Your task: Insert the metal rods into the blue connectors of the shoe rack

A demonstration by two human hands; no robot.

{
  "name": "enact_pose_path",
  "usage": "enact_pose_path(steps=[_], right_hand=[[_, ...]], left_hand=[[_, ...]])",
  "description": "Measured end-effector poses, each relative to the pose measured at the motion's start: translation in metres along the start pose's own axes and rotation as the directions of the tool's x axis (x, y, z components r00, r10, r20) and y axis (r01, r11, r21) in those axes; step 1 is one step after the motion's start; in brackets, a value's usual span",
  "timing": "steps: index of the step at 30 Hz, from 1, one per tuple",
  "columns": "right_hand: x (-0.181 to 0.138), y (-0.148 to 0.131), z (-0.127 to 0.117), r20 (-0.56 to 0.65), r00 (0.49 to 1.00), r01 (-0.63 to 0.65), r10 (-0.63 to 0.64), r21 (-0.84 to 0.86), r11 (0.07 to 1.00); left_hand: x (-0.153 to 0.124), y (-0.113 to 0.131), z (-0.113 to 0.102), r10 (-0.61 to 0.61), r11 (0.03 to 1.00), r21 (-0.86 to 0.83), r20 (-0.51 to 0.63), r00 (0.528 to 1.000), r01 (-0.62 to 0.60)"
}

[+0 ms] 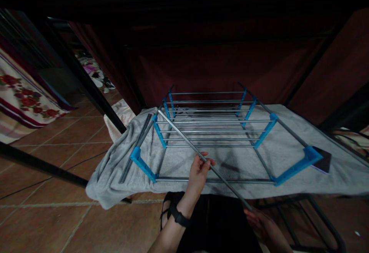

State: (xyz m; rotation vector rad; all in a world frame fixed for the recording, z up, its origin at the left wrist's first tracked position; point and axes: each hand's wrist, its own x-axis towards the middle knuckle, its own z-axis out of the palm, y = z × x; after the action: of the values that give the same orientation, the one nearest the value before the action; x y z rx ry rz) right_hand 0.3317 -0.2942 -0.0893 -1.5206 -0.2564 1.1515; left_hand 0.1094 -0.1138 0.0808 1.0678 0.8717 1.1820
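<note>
A long thin metal tube [184, 137] slants across the front of a rack [213, 132] made of grey bars and blue plastic brackets. My left hand [201, 165] is closed around the tube near its middle. At the tube's lower right end is my right hand [256, 219], its fingers wrapped round it. The tube's far end lies over the rack's left side, near a blue bracket [159, 130]; whether it touches is unclear. The rack rests on a grey cloth, with several crossbars fitted between its back brackets. Its nearest blue brackets [143, 165] carry one low bar at the front.
Several loose tubes [135, 149] lie on the grey cloth [103, 182] at the left. A dark flat phone-like object [323, 160] is beside the right front bracket. Black posts [89, 65] frame the space. A dark metal frame [325, 222] stands at lower right, and a cable [57, 175] crosses the tiled floor.
</note>
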Motion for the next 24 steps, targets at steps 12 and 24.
enact_pose_path(steps=[12,24], right_hand=[[-0.018,-0.001,0.067,0.292,0.918,-0.289,0.268,0.03,0.957],[-0.015,-0.056,0.057,0.238,0.964,-0.126,0.122,0.002,0.992]], left_hand=[[-0.016,-0.016,0.015,-0.048,0.998,0.044,0.096,0.994,0.043],[0.001,-0.008,-0.015,0.146,0.855,0.487,0.103,0.984,-0.177]])
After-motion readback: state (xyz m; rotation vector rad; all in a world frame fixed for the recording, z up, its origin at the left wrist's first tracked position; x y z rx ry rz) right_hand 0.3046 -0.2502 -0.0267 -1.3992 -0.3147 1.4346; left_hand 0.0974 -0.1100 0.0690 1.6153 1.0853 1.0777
